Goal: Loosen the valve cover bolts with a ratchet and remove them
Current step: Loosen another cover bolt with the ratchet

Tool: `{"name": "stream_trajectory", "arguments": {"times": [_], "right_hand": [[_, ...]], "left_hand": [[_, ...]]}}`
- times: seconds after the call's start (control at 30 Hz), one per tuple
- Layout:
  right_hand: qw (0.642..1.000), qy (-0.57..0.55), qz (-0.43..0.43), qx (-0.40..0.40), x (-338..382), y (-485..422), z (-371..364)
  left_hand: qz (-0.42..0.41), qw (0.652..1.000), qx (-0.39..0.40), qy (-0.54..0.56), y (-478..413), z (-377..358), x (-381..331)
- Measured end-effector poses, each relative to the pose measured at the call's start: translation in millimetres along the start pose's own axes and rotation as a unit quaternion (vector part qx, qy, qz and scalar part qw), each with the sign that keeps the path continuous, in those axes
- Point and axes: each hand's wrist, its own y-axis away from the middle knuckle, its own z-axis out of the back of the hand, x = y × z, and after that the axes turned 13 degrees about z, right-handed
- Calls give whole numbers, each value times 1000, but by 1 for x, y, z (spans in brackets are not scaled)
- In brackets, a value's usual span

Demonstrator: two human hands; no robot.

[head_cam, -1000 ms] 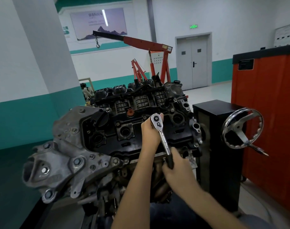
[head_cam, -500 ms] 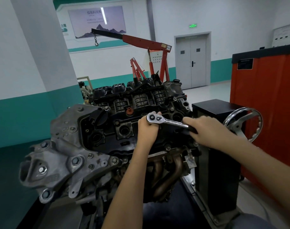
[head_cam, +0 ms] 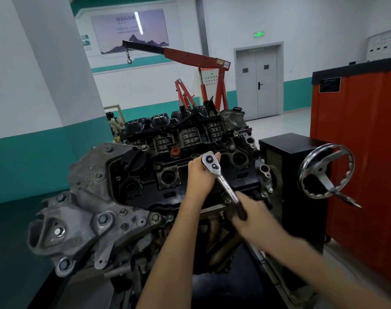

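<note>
One ratchet (head_cam: 224, 184), handle lower; left hand (head_cam: 200, 178), right hand (head_cam: 254, 214)

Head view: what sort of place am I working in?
Probably an automotive repair or training workshop: a bare engine sits in front, a red engine hoist stands behind it, and an orange cabinet is at the right.

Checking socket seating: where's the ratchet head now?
Head view, centre: the ratchet head is over the valve cover, right of the orange cap, held by the left hand; the right hand grips its handle below-right.
</note>
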Motion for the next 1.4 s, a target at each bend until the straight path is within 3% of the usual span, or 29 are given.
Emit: {"name": "stream_trajectory", "arguments": {"times": [0.07, 0.13, 0.2, 0.23, 0.3, 0.43, 0.57, 0.7, 0.87, 0.97, 1.07, 1.13, 1.23, 1.33, 1.4], "right_hand": [[993, 94, 38, 65, -14, -14, 51], [957, 256, 73, 118, -20, -39, 91], [918, 362, 111, 122, -15, -57, 103], [916, 370, 116, 103, -13, -58, 100], [937, 331, 92, 59, -15, -43, 77], [997, 80, 2, -19, -11, 0, 16], [992, -63, -27, -107, 13, 5, -37], [992, -91, -41, -73, 20, 3, -45], [994, 81, 28, 63, -13, -15, 54], [936, 315, 90, 128, -18, -49, 99], [910, 387, 114, 92, -11, -57, 93], [937, 337, 76, 48, -13, -37, 68], [995, 96, -9, -27, 0, 0, 9], [991, -41, -64, -107, 19, 3, -52], [987, -80, -72, -117, 30, -1, -70]], "left_hand": [[-8, 1000, 6, -17, -2, 0, 1], [-9, 1000, 2, -14, -3, 0, 0], [5, 1000, -5, 13, -2, 0, 2], [14, 999, -10, 30, -1, 0, 3], [22, 998, -16, 54, 2, -1, 6], [7, 999, -7, 41, 8, -6, 3], [39, 997, -40, 51, 5, -11, -1], [20, 999, -45, 21, 3, -8, 0], [4, 999, 18, -27, -1, 2, 0], [17, 1000, 20, -11, -3, 2, -2], [41, 998, 2, 53, 1, 5, 4], [43, 997, 0, 70, 5, 3, 5], [34, 996, -5, 80, 10, -5, 2], [43, 995, -25, 85, 7, -8, 0], [58, 996, -25, 63, 5, -5, -1]]}}
